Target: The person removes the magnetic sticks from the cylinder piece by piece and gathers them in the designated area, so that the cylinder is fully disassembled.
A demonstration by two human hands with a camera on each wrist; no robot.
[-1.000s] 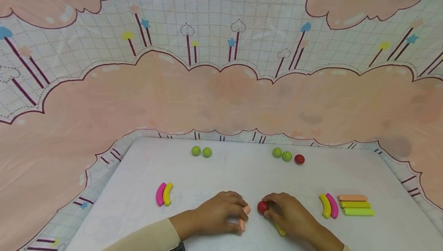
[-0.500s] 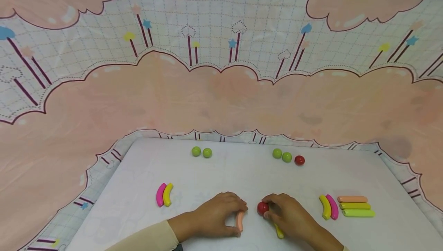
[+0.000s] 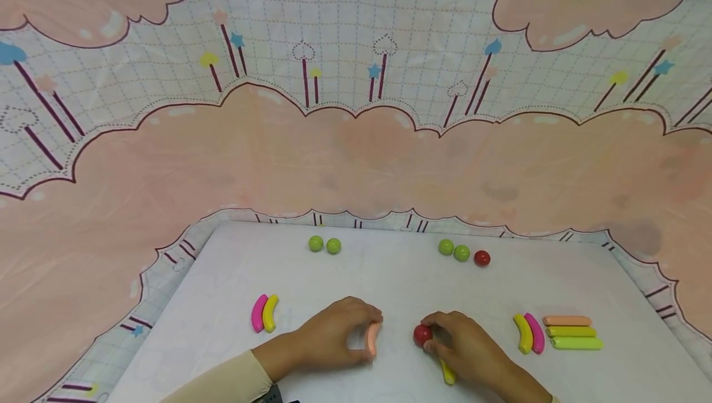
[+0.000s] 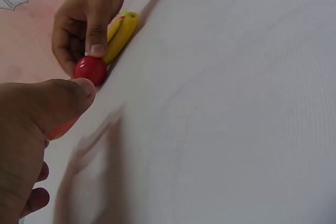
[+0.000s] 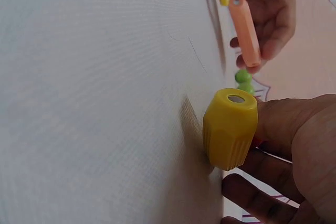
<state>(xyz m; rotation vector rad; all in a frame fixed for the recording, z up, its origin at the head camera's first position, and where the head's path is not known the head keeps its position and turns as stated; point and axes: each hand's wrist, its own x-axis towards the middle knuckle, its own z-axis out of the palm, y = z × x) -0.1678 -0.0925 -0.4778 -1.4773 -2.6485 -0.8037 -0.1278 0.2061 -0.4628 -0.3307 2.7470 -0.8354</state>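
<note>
My left hand (image 3: 334,336) pinches a short peach magnetic rod (image 3: 372,339) between thumb and fingers, slightly curved and held just left of centre. The right wrist view shows a small metal dot at the end of this peach rod (image 5: 244,31). With thumb and fingertips, my right hand (image 3: 470,352) grips a glossy red ball (image 3: 422,335). A yellow rod (image 3: 447,373) sticks out beneath that hand; its metal-dotted end (image 5: 236,99) faces the right wrist camera. The hand partly hides where ball and yellow rod meet. A gap separates the peach rod from the ball.
Pink (image 3: 258,313) and yellow (image 3: 269,313) curved rods lie at left. At right lie another yellow (image 3: 523,333) and pink pair, beside peach, yellow and lime straight rods (image 3: 576,343). Green balls (image 3: 316,243) and another red ball (image 3: 482,258) sit along the white table's back.
My left hand has shifted left with the peach rod, widening the gap to the red ball. The right hand holds almost still, with the yellow rod's visible end swung slightly left.
</note>
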